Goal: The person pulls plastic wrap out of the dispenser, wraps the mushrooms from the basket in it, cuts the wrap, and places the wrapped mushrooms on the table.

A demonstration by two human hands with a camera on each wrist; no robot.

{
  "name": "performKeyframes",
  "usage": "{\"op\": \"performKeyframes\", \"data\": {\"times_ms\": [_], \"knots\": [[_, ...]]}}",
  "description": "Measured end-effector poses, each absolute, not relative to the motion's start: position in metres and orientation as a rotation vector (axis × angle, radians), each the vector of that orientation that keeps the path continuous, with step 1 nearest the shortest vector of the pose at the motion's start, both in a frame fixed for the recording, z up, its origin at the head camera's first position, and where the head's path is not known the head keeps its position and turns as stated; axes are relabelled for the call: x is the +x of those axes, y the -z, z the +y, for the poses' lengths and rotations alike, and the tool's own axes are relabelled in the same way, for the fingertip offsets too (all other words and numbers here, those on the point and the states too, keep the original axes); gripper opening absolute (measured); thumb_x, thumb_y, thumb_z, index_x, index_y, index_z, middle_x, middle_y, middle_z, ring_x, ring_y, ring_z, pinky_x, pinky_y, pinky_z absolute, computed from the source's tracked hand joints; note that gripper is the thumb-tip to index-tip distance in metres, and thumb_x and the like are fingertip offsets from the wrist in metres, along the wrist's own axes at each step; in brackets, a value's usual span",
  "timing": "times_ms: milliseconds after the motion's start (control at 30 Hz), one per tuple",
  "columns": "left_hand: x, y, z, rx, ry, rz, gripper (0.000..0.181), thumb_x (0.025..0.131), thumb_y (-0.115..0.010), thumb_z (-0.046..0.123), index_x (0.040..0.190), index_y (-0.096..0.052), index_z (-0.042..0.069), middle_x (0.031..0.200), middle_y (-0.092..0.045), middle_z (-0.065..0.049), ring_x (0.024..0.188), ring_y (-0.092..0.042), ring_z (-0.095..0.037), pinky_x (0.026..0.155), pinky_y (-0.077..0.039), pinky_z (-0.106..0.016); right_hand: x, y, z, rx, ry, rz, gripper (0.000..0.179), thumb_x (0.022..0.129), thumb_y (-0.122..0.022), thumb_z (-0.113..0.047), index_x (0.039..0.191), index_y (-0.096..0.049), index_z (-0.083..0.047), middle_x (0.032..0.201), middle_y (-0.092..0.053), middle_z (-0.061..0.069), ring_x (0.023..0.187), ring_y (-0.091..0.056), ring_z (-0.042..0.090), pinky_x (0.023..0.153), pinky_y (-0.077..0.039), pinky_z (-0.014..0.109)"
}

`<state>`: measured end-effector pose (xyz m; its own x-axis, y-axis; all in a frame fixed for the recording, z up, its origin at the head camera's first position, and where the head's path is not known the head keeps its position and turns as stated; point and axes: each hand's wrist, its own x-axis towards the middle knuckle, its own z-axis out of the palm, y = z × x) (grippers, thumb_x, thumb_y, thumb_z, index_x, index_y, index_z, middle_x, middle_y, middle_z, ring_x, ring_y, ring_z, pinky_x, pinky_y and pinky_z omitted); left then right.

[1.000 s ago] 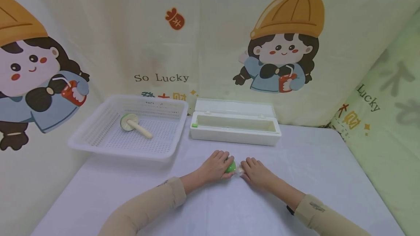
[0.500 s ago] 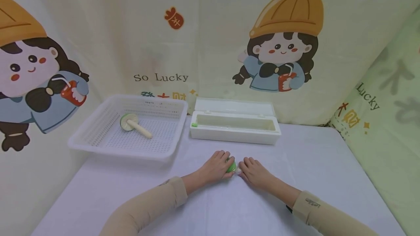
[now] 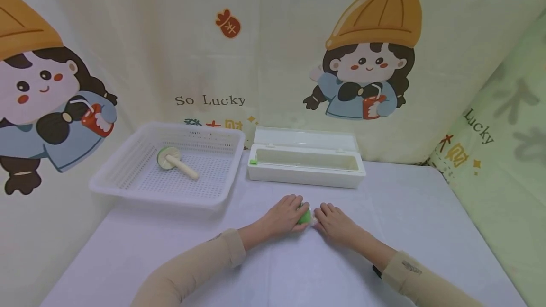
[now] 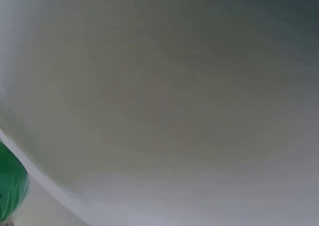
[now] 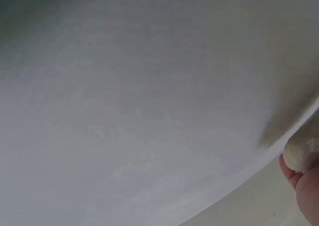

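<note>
Between the two hands lies a green-capped, mushroom-shaped thing [image 3: 304, 217] with clear plastic film round it. My left hand [image 3: 283, 214] grips its green end, fingers curled over the top. At the other end my right hand [image 3: 334, 224] holds the film-covered pale part, most of which its fingers hide. In the left wrist view the green cap [image 4: 11, 181] shows shiny at the lower left edge. The right wrist view catches a pale rounded end [image 5: 300, 153] beside fingers at the right edge.
A white perforated basket [image 3: 223, 198] stands at the left, with a pale-stemmed, green-rimmed toy mushroom [image 3: 175, 159] inside. Behind the hands is a long white box [image 3: 303, 178], lid raised and a green slider [image 3: 253, 162] at its left end. A printed cloth hangs behind the table.
Left hand and green cap have shifted slightly to the right. The right hand first moved a little left, then back right. Both hands keep their hold.
</note>
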<state>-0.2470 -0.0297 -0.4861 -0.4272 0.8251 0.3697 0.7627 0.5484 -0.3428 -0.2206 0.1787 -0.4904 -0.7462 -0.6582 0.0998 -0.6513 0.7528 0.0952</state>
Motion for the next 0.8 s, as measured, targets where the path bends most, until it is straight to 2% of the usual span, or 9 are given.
{"op": "performKeyframes", "data": {"times_ms": [133, 267, 567, 667, 800], "knots": [[-0.245, 0.478, -0.014, -1.253, -0.125, -2.197, 0.041, 0.087, -0.046, 0.046, 0.110, -0.051, 0.013, 0.097, -0.048, -0.003, 0.083, -0.044, -0.015, 0.076, -0.039, -0.026, -0.217, 0.481, 0.193, 0.995, 0.056, -2.794, 0.025, 0.088, -0.056, -0.018, 0.104, -0.045, -0.003, 0.087, -0.036, 0.004, 0.076, -0.034, 0.018, 0.063, -0.035, 0.030], [-0.243, 0.466, 0.008, -1.222, -0.097, -2.160, 0.041, 0.086, -0.046, 0.047, 0.110, -0.052, 0.014, 0.098, -0.048, -0.003, 0.085, -0.046, -0.015, 0.077, -0.039, -0.026, -0.211, 0.469, 0.214, 0.887, 0.006, -2.817, 0.024, 0.088, -0.057, -0.015, 0.104, -0.044, -0.003, 0.088, -0.036, 0.004, 0.077, -0.035, 0.019, 0.065, -0.035, 0.031], [-0.230, 0.451, 0.071, -1.241, -0.096, -2.135, 0.047, 0.089, -0.043, 0.049, 0.121, -0.050, 0.014, 0.115, -0.048, -0.006, 0.104, -0.047, -0.017, 0.093, -0.036, -0.028, -0.188, 0.448, 0.271, 0.678, -0.094, -2.878, 0.027, 0.085, -0.060, -0.012, 0.106, -0.044, -0.003, 0.092, -0.039, 0.005, 0.082, -0.038, 0.021, 0.070, -0.036, 0.037], [-0.223, 0.452, 0.097, -1.276, -0.074, -2.120, 0.049, 0.090, -0.043, 0.048, 0.125, -0.049, 0.014, 0.120, -0.048, -0.007, 0.111, -0.046, -0.017, 0.098, -0.033, -0.028, -0.179, 0.450, 0.295, 0.636, -0.118, -2.871, 0.030, 0.084, -0.061, -0.009, 0.107, -0.043, -0.004, 0.094, -0.041, 0.006, 0.085, -0.041, 0.023, 0.071, -0.038, 0.040], [-0.213, 0.452, 0.131, -1.356, -0.091, -2.120, 0.052, 0.091, -0.040, 0.048, 0.132, -0.044, 0.016, 0.125, -0.047, -0.004, 0.115, -0.044, -0.014, 0.099, -0.032, -0.026, -0.168, 0.458, 0.331, 0.615, -0.131, -2.782, 0.030, 0.083, -0.061, -0.006, 0.106, -0.042, -0.005, 0.095, -0.043, 0.010, 0.086, -0.045, 0.031, 0.070, -0.039, 0.045]]}}
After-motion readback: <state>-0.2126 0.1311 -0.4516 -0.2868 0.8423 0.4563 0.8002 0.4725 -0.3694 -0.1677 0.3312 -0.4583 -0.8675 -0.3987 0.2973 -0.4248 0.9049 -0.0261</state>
